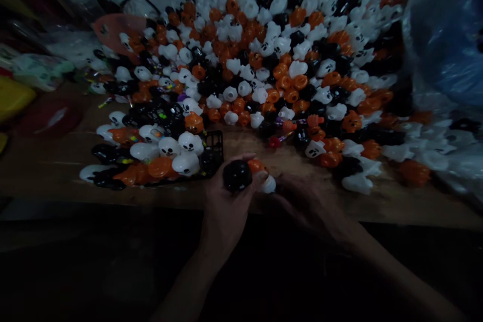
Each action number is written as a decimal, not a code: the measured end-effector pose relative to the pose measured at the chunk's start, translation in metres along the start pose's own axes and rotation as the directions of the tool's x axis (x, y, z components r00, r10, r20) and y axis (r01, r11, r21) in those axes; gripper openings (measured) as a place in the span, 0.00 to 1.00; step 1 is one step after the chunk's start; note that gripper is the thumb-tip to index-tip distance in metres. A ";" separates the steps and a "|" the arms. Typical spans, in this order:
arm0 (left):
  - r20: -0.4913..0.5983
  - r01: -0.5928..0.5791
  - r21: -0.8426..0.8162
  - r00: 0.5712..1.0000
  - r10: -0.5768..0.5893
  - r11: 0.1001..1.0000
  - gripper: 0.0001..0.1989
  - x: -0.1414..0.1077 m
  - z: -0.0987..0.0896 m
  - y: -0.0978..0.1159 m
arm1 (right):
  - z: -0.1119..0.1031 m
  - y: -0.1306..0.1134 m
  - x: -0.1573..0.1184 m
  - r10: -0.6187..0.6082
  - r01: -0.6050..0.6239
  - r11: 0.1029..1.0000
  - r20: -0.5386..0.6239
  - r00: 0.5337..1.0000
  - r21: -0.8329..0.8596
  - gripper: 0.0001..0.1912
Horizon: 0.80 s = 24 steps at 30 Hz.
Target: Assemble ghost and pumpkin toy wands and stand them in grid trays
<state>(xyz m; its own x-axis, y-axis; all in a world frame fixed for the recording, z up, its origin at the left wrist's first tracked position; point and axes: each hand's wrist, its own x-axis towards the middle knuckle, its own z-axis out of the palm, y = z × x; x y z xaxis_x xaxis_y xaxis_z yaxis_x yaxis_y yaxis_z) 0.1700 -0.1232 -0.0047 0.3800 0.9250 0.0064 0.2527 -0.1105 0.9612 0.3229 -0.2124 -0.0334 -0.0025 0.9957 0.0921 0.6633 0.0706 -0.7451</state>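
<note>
My left hand [222,204] is closed around several small plastic toy heads over the table's front part. A glossy black toy head [237,176] sits on top of the grip, with an orange toy head [257,165] and a white toy head [269,184] beside it near my thumb. Just right of these is my right hand [313,206], its fingers reaching toward the white one. Dimness and blur hide whether those fingers touch or hold anything. Left of my left hand, a black basket [216,137] carries rows of white ghost, orange and black toys.
A large heap of white ghost, orange pumpkin and black toy heads [260,93] covers the back of the wooden table [241,143]. On the right stands a clear plastic bag with blue contents [449,45]. An orange-pink scoop-like container [116,30] and yellow items [15,98] lie left.
</note>
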 end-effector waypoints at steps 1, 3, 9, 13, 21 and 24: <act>0.007 -0.006 -0.015 1.000 0.006 1.000 0.13 0.000 0.000 0.000 | 0.000 0.001 0.002 0.013 -0.013 1.000 -0.007 1.000 0.023 0.07; -0.007 -0.012 -0.065 1.000 0.012 0.998 0.15 -0.003 0.000 -0.001 | 0.000 0.003 0.009 0.037 -0.035 0.998 -0.044 0.998 0.049 0.07; -0.166 0.034 0.051 0.986 -0.025 0.998 0.17 -0.029 -0.012 -0.012 | 0.000 0.003 0.039 0.026 -0.012 0.996 -0.158 0.987 0.091 0.05; -0.061 -0.177 0.451 0.972 0.228 0.875 0.16 -0.029 -0.039 -0.006 | 0.007 0.004 0.063 0.007 0.019 0.991 -0.192 0.981 0.132 0.06; 0.129 -0.290 0.705 0.950 0.285 0.647 0.30 -0.003 -0.058 0.004 | 0.024 0.013 0.108 -0.015 0.056 0.983 -0.233 0.972 0.174 0.05; -0.017 -0.217 0.610 0.958 0.286 0.762 0.27 -0.007 -0.054 -0.012 | 0.024 0.009 0.122 -0.090 0.128 0.966 -0.171 0.981 0.225 0.08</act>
<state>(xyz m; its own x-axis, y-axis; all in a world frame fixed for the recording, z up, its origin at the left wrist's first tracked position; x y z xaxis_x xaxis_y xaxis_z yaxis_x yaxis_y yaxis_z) 0.1166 -0.1086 -0.0012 0.4211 0.8608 0.2857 0.6529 -0.5064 0.5633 0.3107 -0.0885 -0.0451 0.0659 0.9604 0.2706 0.4717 0.2090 -0.8566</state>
